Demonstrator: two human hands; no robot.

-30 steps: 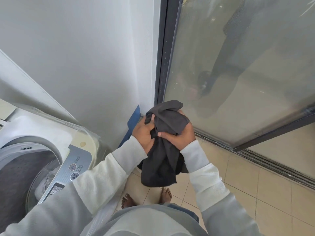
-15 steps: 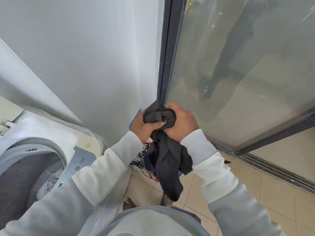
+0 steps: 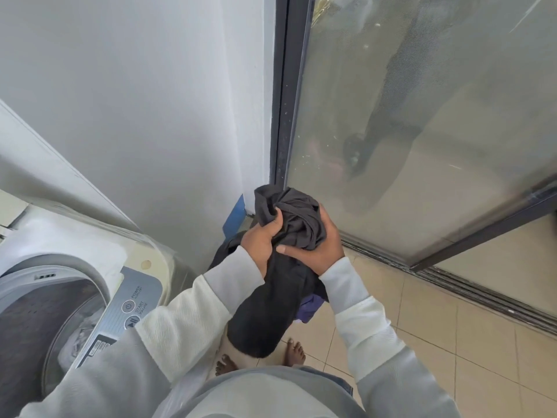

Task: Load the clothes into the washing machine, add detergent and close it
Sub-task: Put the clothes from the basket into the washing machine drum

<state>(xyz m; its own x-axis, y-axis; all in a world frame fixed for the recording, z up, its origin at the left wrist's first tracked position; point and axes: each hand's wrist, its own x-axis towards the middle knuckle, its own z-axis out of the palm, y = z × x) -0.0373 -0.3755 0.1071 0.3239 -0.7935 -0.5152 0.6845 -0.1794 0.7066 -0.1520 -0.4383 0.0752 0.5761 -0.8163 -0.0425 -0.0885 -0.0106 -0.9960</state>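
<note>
A dark grey garment [image 3: 297, 220] is bunched between both hands in front of me, its lower part hanging down to about knee height. My left hand [image 3: 260, 244] grips its left side. My right hand [image 3: 316, 247] holds the bundle from the right and below. The top-loading washing machine [image 3: 141, 268] stands at the lower left with its drum [image 3: 36, 321] open; pale laundry shows inside the drum. My left forearm passes over the machine's control panel [image 3: 132, 303].
A white wall fills the upper left. A dark-framed glass sliding door [image 3: 422, 131] with its floor track runs along the right. Purple cloth [image 3: 307, 307] and a blue object [image 3: 236, 214] sit low in the corner behind the garment. Beige floor tiles spread to the right; my bare feet show below.
Both hands have kept regathering the dark garment, bunching more of it into a ball at the top. The hanging part now reaches lower than it did a second ago.
</note>
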